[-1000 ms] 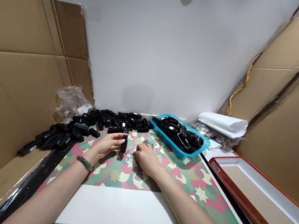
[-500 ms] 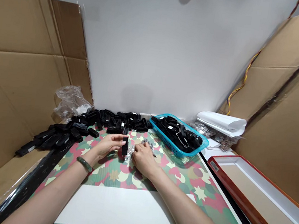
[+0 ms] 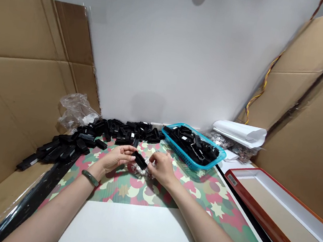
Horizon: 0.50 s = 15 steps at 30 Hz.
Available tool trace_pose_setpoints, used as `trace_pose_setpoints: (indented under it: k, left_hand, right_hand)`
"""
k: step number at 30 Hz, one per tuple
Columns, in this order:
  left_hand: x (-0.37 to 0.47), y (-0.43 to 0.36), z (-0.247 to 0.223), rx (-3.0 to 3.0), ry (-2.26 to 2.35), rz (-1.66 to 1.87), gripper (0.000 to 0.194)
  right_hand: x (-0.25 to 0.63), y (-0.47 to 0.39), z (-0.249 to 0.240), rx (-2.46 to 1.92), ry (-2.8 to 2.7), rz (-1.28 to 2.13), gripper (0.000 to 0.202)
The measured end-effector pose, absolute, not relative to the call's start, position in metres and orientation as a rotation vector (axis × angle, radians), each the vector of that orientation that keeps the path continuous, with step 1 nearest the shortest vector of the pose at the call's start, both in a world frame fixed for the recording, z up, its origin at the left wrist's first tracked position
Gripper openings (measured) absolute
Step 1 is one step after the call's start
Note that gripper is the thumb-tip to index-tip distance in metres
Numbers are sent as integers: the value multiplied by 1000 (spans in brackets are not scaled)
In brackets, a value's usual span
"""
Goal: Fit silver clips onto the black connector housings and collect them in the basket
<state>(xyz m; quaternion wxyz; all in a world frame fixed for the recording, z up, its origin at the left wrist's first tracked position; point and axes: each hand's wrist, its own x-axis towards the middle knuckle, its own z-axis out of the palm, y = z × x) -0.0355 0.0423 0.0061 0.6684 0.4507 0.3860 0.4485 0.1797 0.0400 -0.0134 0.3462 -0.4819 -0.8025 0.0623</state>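
Between finger and thumb, my left hand [image 3: 118,157] grips a small black plastic case [image 3: 139,160], tilted down toward the right. At the case's right end is my right hand [image 3: 161,167], its thumb and forefinger pinched together; whatever lies between them is too small to make out. Under both hands, a scatter of tiny shiny metal parts [image 3: 136,169] lies on the patterned sheet [image 3: 123,189], partly hidden by my fingers. A green bangle [image 3: 90,177] circles my left wrist.
Many similar black pieces [image 3: 118,127] are heaped along the back and left. A blue basket [image 3: 187,159] of black pieces stands at back right, near bagged small parts [image 3: 243,151] and rolled white paper [image 3: 239,132]. A red-edged box lid [image 3: 269,228] lies right; cardboard [image 3: 26,98] walls both sides.
The black case has gone from upright to slanting in my left hand. My right hand has risen from the metal parts and moved slightly right, to the end of the case.
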Motion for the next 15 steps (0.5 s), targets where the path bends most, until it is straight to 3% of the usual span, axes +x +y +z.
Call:
trace_pose_setpoints:
  k: [8,15]
  left_hand:
    - [-32,40,1,1025,784,885,40]
    - [-26,34,1,1044,676,741,38]
  right_hand:
    - [189,41,2,-782,-1684,786,9]
    - [185,35,3,-683,-1781,708,8]
